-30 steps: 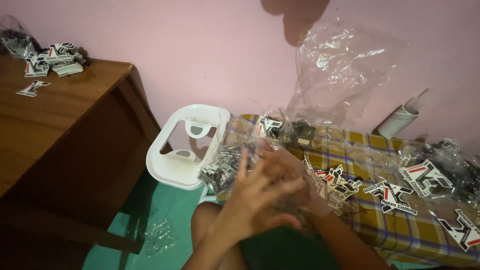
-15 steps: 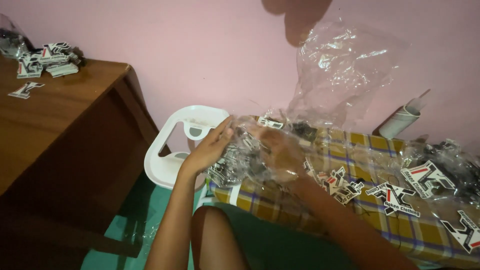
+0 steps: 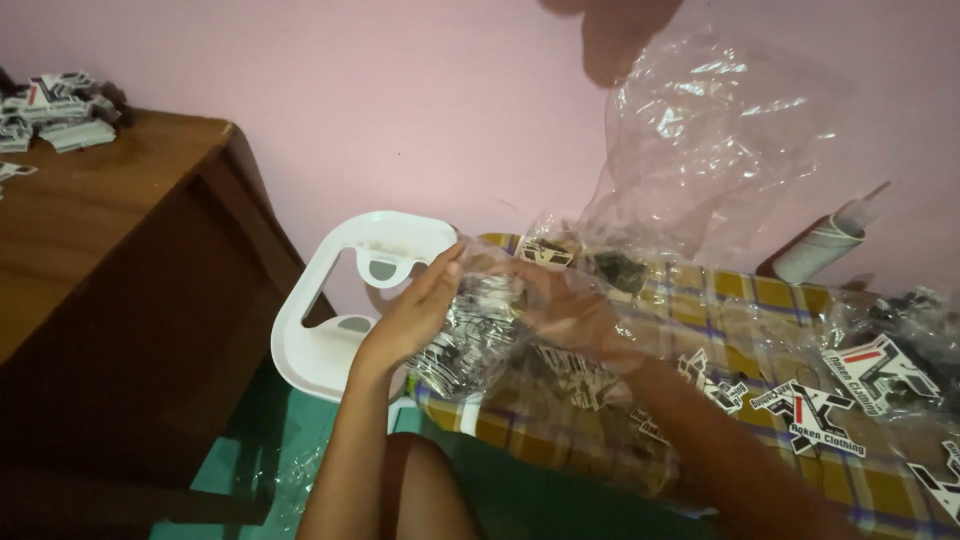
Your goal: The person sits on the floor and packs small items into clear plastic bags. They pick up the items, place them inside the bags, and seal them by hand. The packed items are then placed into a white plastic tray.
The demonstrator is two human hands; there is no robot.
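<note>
My left hand (image 3: 415,312) grips the outside of a clear plastic bag (image 3: 480,325) filled with several black and white tags. My right hand (image 3: 575,310) is reached inside the same bag, seen through the crinkled plastic, its fingers curled among the tags. The bag's upper part (image 3: 715,130) billows up against the pink wall. The bag rests over the left end of a table covered in yellow plaid cloth (image 3: 720,290).
More black, white and red tags (image 3: 810,410) lie on the cloth under plastic. A white plastic chair (image 3: 345,300) stands left of the table. A brown wooden desk (image 3: 110,220) carries a tag pile (image 3: 60,105). A cardboard tube (image 3: 825,240) leans on the wall.
My hands moved up from my lap to the bag on the table's edge. The left hand shifted to the bag's outside and the right hand went deeper into it.
</note>
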